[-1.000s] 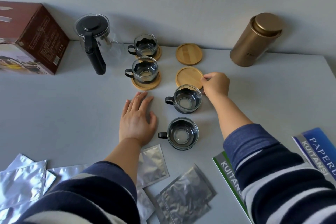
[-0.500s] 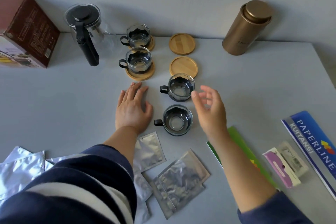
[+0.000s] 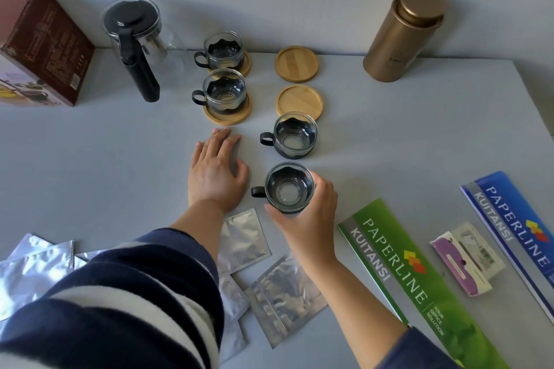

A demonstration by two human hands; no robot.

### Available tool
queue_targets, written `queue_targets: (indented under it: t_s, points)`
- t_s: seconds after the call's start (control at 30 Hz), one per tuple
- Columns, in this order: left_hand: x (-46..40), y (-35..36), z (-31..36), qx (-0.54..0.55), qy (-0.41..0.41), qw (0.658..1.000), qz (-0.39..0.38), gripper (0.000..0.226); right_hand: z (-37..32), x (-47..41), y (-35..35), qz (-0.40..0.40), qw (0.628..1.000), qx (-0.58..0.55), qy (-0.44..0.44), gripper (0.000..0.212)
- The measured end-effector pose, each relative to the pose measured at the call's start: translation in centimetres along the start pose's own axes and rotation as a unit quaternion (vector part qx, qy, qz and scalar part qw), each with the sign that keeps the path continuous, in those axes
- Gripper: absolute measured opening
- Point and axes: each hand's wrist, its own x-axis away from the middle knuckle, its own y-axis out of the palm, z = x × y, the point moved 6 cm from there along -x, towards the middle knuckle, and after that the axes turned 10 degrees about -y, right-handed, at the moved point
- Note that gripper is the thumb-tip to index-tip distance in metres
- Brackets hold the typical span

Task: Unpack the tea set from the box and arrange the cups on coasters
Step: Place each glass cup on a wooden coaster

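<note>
Four glass cups are showing on the grey table (image 3: 90, 165), each sitting in a black holder with its handle pointing to 9 o'clock. Two of them are sitting on bamboo coasters: the far cup (image 3: 223, 50) on a coaster mostly hidden behind it, and the second cup (image 3: 224, 90) on the near-left coaster (image 3: 227, 112) at its 6 o'clock. Two bare coasters are lying at 3 o'clock of those: the far bare coaster (image 3: 296, 63) and the near bare coaster (image 3: 299, 101). A third cup (image 3: 295, 135) is standing on the table at 6 o'clock of the near bare coaster, its rim overlapping that coaster's edge in view.

Right hand (image 3: 308, 216) is gripping the nearest cup (image 3: 289, 187), fingers curling round its right side and thumb wrapping the near side. Whether the cup is resting on the table or lifted, cannot tell.

Left hand (image 3: 215, 171) is lying flat on the table, fingers straight and relaxed, holding nothing, at 9 o'clock of the gripped cup and not touching it.

Glass teapot (image 3: 135, 39) with black lid and handle is standing at 9 o'clock of the far cup; brown box (image 3: 45, 48) is sitting further out at 9 o'clock. Gold canister (image 3: 404, 36) is standing at 3 o'clock of the far bare coaster. Silver foil packets (image 3: 242, 237) are lying at 6 o'clock of the hands. Green receipt book (image 3: 413, 275) and blue receipt book (image 3: 515, 234) are lying at 4 o'clock.
</note>
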Motion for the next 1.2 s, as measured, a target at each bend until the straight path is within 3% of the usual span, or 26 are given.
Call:
queue_targets:
  t_s: [0.33, 0.57, 0.73, 0.87, 1.2]
  points:
    - [-0.4, -0.1, -0.2, -0.004, -0.003, 1.0, -0.009, 0.049, -1.3, -2.6, -2.4, -0.055, 0.997, -0.057, 0.0, 0.079]
    - [-0.4, -0.1, -0.3, -0.006, -0.001, 1.0, -0.019, 0.049, -3.2, -12.2, -4.2, -0.071, 0.995, -0.065, -0.023, 0.082]
    - [-0.5, 0.1, -0.3, -0.004, 0.001, 1.0, -0.02, 0.051, -0.9, -19.9, -0.9, -0.079, 0.996, -0.047, 0.017, 0.09]
    - [-0.6, 0.1, -0.4, -0.001, 0.001, 1.0, -0.02, 0.051, 1.1, -23.9, 2.0, -0.077, 0.994, -0.057, 0.048, 0.081]
    - [-0.5, 0.3, -0.5, 0.011, 0.001, 1.0, -0.01, 0.05, 3.1, -26.5, 5.4, -0.072, 0.994, -0.041, 0.067, 0.074]
